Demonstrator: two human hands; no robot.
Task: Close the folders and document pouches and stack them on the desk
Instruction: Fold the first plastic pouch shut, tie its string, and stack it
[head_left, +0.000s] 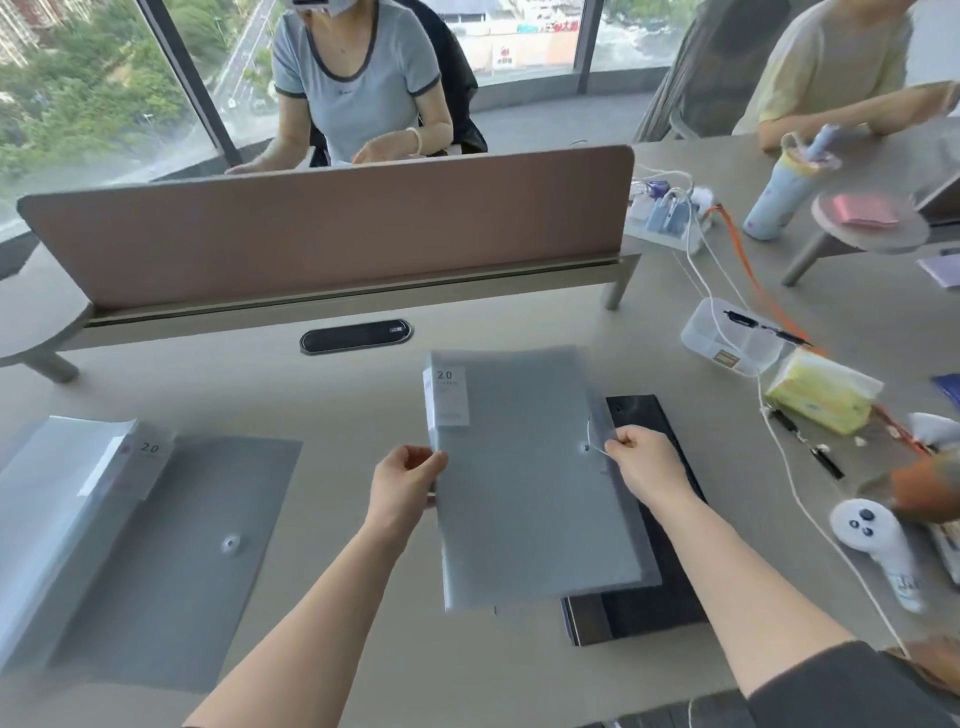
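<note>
A grey translucent folder (524, 483), labelled 20, lies closed in the middle of the desk, partly over a black folder (660, 597). My left hand (405, 483) pinches its left edge. My right hand (644, 462) holds the thin elastic string near the small button on the folder's right side. A second grey folder (171, 561), also labelled 20, lies open at the left with its clear pages (47, 514) fanned up.
A pink divider screen (332, 223) stands across the back of the desk (322, 415), with people seated beyond. At the right are a clear plastic box (727, 338), tissue pack (821, 389), white controller (878, 540), cables, a power strip and a bottle (779, 197).
</note>
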